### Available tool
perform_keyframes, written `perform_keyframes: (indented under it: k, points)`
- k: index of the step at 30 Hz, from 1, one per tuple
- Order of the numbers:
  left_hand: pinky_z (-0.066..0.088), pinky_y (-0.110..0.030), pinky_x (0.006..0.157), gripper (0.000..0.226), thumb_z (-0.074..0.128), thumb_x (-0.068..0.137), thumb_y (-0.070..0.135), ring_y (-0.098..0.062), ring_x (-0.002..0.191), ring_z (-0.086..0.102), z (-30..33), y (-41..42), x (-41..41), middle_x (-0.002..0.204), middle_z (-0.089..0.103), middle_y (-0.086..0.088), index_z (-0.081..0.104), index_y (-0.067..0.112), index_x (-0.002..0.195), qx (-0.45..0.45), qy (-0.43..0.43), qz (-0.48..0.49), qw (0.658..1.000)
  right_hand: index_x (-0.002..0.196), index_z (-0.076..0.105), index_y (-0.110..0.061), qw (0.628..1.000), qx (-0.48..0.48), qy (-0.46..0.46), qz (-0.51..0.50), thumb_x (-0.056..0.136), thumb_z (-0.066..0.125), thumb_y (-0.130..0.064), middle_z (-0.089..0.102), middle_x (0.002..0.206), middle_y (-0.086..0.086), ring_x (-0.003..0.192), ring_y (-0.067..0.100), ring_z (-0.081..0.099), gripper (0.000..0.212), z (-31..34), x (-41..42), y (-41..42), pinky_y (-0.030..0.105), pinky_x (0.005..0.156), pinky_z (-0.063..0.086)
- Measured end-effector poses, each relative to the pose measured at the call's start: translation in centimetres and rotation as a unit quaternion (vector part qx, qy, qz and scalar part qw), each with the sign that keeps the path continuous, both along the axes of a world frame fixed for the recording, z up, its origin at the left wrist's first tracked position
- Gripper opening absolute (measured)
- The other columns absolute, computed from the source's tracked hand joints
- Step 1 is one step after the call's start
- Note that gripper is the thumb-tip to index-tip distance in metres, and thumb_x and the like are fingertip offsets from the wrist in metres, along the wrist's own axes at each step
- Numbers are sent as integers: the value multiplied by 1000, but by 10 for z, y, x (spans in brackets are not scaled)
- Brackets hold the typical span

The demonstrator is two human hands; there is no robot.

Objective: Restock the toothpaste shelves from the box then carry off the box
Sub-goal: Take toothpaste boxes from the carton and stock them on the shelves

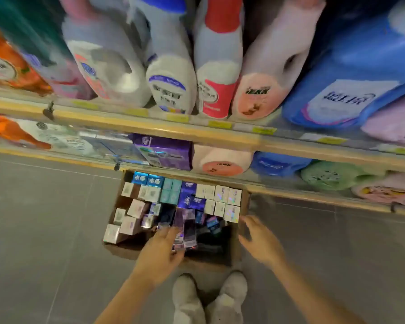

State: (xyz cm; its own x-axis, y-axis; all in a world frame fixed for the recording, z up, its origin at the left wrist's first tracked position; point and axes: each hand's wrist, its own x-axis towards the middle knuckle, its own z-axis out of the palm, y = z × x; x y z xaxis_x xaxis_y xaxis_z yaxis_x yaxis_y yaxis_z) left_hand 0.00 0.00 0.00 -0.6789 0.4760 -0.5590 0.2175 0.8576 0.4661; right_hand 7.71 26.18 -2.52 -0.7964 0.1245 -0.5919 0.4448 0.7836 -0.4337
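Our left hand [165,247] was down in the near part of the brown box [242,226] on the floor, fingers curled around purple toothpaste packs [185,232] that stood on end, long side pointing up toward us. Our right hand [258,239] was loose and empty by the box's right wall, holding nothing. The left hand was nearer the packs. We saw one box, two hands, and too many small blurry packs to count.
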Motion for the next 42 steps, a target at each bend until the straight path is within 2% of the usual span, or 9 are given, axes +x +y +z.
perform_keyframes:
  k: [3, 7, 13, 18, 22, 29, 33, 37, 42]
  points:
    - [48, -34, 84, 46, 54, 85, 37, -24, 105, 55, -67, 4, -2, 118, 54, -2, 50, 17, 126, 20, 14, -20, 1000, 146, 30, -14, 998, 45, 32, 37, 90, 58, -26, 28, 151, 3, 137, 22, 32, 63, -78, -13, -3, 32, 105, 36]
    - [47, -36, 80, 54, 43, 81, 46, -25, 105, 55, -132, 1, 3, 119, 53, -1, 49, 19, 128, 11, 15, -20, 1000, 132, 47, -4, 986, 121, 101, 59, 70, 67, -23, 50, 135, 20, 119, 36, 50, 68, -158, -1, -7, 47, 84, 51]
    - [55, -37, 71, 50, 41, 78, 48, -24, 96, 61, -162, -2, 13, 109, 60, -2, 52, 20, 119, 10, 14, -21, 1000, 115, 64, -12, 962, 189, 196, 40, 55, 86, -10, 61, 123, 10, 111, 24, 40, 63, -171, 12, -13, 44, 77, 52]
    - [42, -26, 88, 47, 54, 89, 35, -13, 113, 49, -153, 10, 8, 126, 47, 8, 42, 23, 133, 6, -18, -12, 1000, 126, 53, -2, 969, 129, 212, -18, 64, 79, 3, 56, 121, 17, 111, 25, 45, 67, -181, -3, -9, 41, 79, 56]
    - [42, -24, 86, 45, 55, 89, 33, -13, 110, 51, -127, 35, 15, 125, 47, 7, 41, 26, 132, 24, -32, -11, 999, 124, 52, 0, 971, 66, 229, -5, 63, 77, 3, 46, 123, 13, 113, 27, 43, 65, -152, -4, 2, 40, 85, 54]
    - [37, -27, 101, 71, 58, 89, 38, -11, 126, 39, -51, 83, 20, 143, 33, 8, 18, 29, 146, 59, -10, -30, 998, 119, 54, -19, 963, -85, 218, -134, 71, 58, -24, 47, 114, -11, 104, 1, 39, 48, -24, 8, 19, -3, 89, 22]
    - [38, -32, 105, 89, 69, 80, 35, -13, 129, 36, -20, 107, 7, 147, 30, 7, 12, 31, 149, 123, 29, -38, 991, 119, 45, -42, 956, -136, 229, -126, 70, 64, -43, 45, 117, -24, 112, -8, 42, 53, 36, 12, 31, 4, 91, 34]
    - [44, -37, 99, 72, 67, 82, 36, -11, 118, 44, -10, 106, -4, 134, 44, 5, 28, 26, 142, 131, 28, -67, 989, 118, 41, -47, 953, -190, 188, -140, 70, 73, -37, 47, 122, -22, 115, 0, 49, 58, 69, 7, 25, 20, 93, 46]
    - [34, -37, 109, 70, 66, 81, 36, -12, 127, 35, -27, 70, -17, 135, 38, 9, 29, 29, 140, 57, 41, -65, 995, 135, 30, -44, 973, -192, 94, -88, 69, 81, -25, 38, 140, -19, 128, 0, 36, 86, 42, -11, 23, 26, 108, 35]
